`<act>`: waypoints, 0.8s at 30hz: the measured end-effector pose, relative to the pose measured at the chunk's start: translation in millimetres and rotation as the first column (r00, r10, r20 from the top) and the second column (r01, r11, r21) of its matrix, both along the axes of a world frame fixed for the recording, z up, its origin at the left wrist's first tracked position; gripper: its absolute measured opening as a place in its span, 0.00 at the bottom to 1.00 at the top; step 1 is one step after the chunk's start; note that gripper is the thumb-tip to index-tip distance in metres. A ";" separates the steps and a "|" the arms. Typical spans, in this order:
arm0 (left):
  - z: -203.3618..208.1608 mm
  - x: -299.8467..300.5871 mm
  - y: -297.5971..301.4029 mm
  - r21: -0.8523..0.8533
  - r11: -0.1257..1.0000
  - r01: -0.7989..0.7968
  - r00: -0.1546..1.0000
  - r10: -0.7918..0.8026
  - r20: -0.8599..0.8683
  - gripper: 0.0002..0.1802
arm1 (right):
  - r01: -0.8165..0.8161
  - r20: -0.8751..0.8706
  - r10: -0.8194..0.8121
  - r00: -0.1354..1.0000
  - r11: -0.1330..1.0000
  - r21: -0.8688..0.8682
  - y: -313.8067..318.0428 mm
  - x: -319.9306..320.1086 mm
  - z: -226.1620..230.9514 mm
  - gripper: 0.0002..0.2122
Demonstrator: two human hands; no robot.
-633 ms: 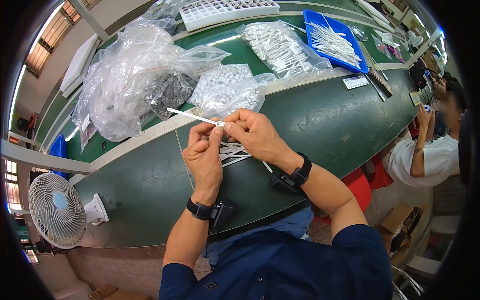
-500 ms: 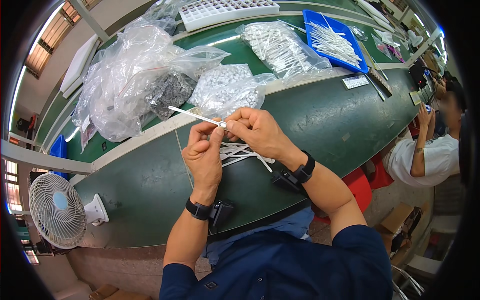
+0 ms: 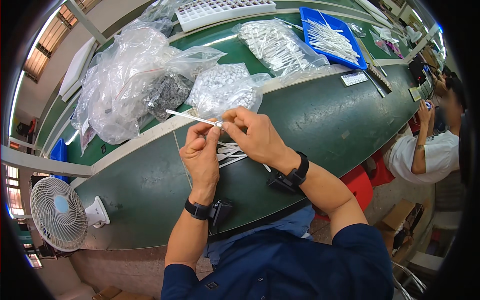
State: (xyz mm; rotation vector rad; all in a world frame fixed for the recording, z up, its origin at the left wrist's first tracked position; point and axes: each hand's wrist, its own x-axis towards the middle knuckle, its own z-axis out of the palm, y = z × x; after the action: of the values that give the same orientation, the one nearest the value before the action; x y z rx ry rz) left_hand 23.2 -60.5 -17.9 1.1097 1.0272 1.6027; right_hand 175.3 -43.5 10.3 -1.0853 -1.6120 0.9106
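While a thin white stick (image 3: 192,117) is pinched above the tabletop (image 3: 320,115) near its front edge, a small piece is pressed onto its end by the left hand (image 3: 202,157) and right hand (image 3: 252,135); fingers closed. Loose sticks (image 3: 232,152) lie beneath, seemingly unfinished. Since earlier, the grip has hardly shifted.

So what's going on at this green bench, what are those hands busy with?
A person seated at a long green bench holds a thin white stick up with both hands. The left hand and right hand pinch it together at one end, and the rest pokes out to the left. A few more white sticks lie on the bench under the hands. Behind them sit clear bags of small parts and a blue tray of sticks. A white fan stands at the left.
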 end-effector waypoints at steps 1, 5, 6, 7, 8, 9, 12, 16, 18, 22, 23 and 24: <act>0.5 0.6 0.2 -0.009 1.000 -0.030 0.999 0.030 0.020 0.05 | 0.066 0.112 -0.092 0.989 0.973 0.221 -0.9 -1.3 0.6 0.07; 4.2 1.4 -0.8 0.003 1.000 -0.025 0.998 0.025 -0.050 0.06 | -0.050 0.225 -0.043 0.973 0.919 0.390 3.9 5.0 -3.0 0.06; 5.2 1.9 -1.3 0.003 1.000 -0.025 0.998 0.025 -0.051 0.06 | -0.050 0.225 -0.043 0.973 0.919 0.390 3.7 5.3 -3.0 0.06; 6.4 2.2 -2.1 0.004 1.000 -0.022 0.998 0.022 -0.051 0.06 | -0.049 0.232 -0.049 0.971 0.917 0.396 3.7 5.2 -2.8 0.05; 7.3 2.6 -2.7 0.005 1.000 -0.019 0.998 0.019 -0.051 0.06 | -0.048 0.240 -0.054 0.969 0.914 0.402 3.6 5.2 -2.6 0.05; 7.7 2.7 -3.0 0.006 1.000 -0.015 0.999 0.015 -0.052 0.05 | -0.048 0.248 -0.061 0.967 0.912 0.408 3.6 5.1 -2.4 0.04; 6.9 2.8 -2.5 0.022 1.000 -0.013 0.998 0.014 -0.066 0.05 | -0.062 0.272 -0.051 0.961 0.918 0.391 3.0 4.9 -2.4 0.04; 7.1 4.7 -3.0 0.029 0.999 -0.017 0.999 0.019 -0.044 0.04 | -0.084 0.284 -0.043 0.958 0.904 0.420 3.4 5.0 -1.9 0.03; 6.3 5.3 -3.1 0.028 0.999 -0.020 0.999 0.020 -0.029 0.04 | -0.090 0.284 -0.043 0.958 0.894 0.438 3.4 4.3 -1.0 0.03; 2.6 6.1 -3.4 0.073 0.997 -0.022 1.000 0.021 0.020 0.04 | -0.094 0.287 -0.055 0.956 0.873 0.478 3.1 2.8 0.2 0.02; 4.3 6.9 -3.7 0.052 0.998 -0.025 0.999 0.023 0.030 0.04 | -0.098 0.293 -0.055 0.955 0.871 0.482 3.4 3.1 -0.1 0.02; 6.0 7.6 -3.9 0.030 0.999 -0.027 0.999 0.026 0.039 0.03 | -0.102 0.299 -0.055 0.953 0.868 0.486 3.9 3.3 -0.5 0.02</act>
State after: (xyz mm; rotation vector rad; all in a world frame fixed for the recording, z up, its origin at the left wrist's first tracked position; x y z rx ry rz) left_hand 30.8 -64.4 -11.9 1.0853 0.9986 1.6601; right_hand 178.6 -39.6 9.9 -0.8610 -1.9758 0.3056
